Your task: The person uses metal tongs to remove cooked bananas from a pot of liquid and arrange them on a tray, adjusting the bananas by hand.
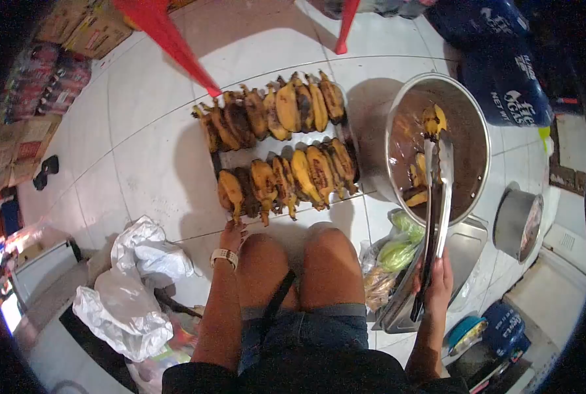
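Observation:
Metal tongs (443, 197) are in my right hand (439, 282), its fingers wrapped round the handles. Between the tongs' tips is a yellow-brown banana (434, 119), over a large metal pot (393, 138) of brown liquid. More banana pieces (418, 171) lie in the pot. Two rows of browned bananas (319, 167) rest on a tray (253, 156) on the floor. My left hand (233, 234) is at the stem end of the lower row's leftmost banana (230, 190); its fingers are partly hidden, and I cannot make out whether they grip it.
White plastic bags (125, 302) lie at the lower left. Right of my knees are a bag with green items (398, 246) and a metal tray (467, 246). A smaller pot (518, 223) stands farther right. Red legs (175, 49) of furniture stand beyond the bananas.

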### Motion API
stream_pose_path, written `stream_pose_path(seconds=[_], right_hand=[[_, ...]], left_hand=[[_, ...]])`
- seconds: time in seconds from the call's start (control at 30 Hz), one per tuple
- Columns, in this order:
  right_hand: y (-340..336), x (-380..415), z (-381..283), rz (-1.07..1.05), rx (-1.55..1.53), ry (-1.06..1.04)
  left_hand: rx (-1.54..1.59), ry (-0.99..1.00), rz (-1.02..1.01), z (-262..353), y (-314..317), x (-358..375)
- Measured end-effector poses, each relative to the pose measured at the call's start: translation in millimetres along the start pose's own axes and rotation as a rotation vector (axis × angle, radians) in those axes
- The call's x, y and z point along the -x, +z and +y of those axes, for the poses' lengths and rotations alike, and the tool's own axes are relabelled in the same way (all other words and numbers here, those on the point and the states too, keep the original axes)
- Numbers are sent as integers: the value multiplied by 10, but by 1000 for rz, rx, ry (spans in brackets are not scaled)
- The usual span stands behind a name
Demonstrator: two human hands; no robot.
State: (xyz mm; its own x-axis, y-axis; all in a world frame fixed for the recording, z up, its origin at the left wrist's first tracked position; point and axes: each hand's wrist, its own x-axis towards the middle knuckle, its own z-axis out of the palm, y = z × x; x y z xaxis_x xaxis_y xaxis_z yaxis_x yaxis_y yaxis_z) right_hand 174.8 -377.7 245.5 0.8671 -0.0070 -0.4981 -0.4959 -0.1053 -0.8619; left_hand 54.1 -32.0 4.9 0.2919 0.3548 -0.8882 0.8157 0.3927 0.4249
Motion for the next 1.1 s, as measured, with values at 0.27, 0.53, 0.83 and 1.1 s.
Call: stream_pose_path(seconds=[0.27,0.53,0.83,1.1], right_hand=[[235,131,96,-518,290,-18],[990,-138,162,-900,590,-333],[1200,-285,86,-1016,1026,-412],[1166,-438,159,-947,1102,-486]], left_hand=[[108,200,-36,522,-476,440],[53,596,-270,2110,-451,695],[-947,623,-367,2715,-464,434],[-765,885,-267,2437,-426,466]])
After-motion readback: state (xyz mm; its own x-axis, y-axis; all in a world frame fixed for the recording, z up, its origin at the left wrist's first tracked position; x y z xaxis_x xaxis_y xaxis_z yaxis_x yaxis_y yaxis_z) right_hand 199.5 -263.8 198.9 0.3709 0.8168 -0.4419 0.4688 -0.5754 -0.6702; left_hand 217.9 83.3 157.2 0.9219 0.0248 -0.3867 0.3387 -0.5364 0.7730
